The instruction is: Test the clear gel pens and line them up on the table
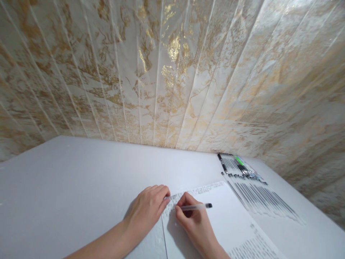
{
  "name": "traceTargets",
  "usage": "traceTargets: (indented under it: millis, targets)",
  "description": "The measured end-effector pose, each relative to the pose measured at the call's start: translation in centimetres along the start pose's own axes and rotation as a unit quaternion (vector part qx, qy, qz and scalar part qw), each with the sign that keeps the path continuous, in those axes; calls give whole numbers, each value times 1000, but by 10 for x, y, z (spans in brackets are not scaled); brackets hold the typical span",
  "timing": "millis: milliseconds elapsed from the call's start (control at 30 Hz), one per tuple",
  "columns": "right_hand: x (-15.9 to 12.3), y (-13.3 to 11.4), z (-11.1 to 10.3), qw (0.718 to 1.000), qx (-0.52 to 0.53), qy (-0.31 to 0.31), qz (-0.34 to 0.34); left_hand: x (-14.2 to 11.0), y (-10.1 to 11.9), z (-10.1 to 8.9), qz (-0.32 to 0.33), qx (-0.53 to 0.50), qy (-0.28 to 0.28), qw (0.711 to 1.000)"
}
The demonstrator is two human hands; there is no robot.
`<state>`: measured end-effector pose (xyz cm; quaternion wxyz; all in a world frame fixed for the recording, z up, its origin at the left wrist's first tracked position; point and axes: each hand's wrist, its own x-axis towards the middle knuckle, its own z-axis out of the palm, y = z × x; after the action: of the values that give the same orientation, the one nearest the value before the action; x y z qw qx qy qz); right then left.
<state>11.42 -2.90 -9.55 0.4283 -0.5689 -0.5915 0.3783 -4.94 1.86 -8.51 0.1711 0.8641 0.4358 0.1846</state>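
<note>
With R hand (192,220), pinching slim clear-plastic black-ended pen (198,207) over far-left part of white written-on paper sheet (226,216); w/ L hand (149,203), touching sheet's left edge, can't tell if gripping. Prob. light, stiff, slick; grip low on barrel.

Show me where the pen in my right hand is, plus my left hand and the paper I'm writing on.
Pen (196,207): head view, on the clear barrel.
Left hand (151,202): head view, on the back of the hand.
Paper (228,215): head view, on a bare white part.
</note>
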Motion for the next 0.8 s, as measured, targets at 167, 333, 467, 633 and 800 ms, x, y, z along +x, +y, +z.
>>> traceTargets:
  millis: [167,333,467,633,800]
  targets:
    - [1,1,-1,1000,-13,0,-8,0,2,-1,-3,1,1,1000]
    - [1,2,-1,1000,-11,0,-4,0,1,-1,-4,2,-1,1000]
    - [0,0,0,1000,-12,0,-2,0,1,-1,-2,1,-2,1000]
    - [0,-2,-1,1000,-7,-1,-4,0,2,-2,-4,0,-6,1000]
    - [0,-4,-1,1000,-8,-1,-4,0,1,-1,-3,0,-3,1000]
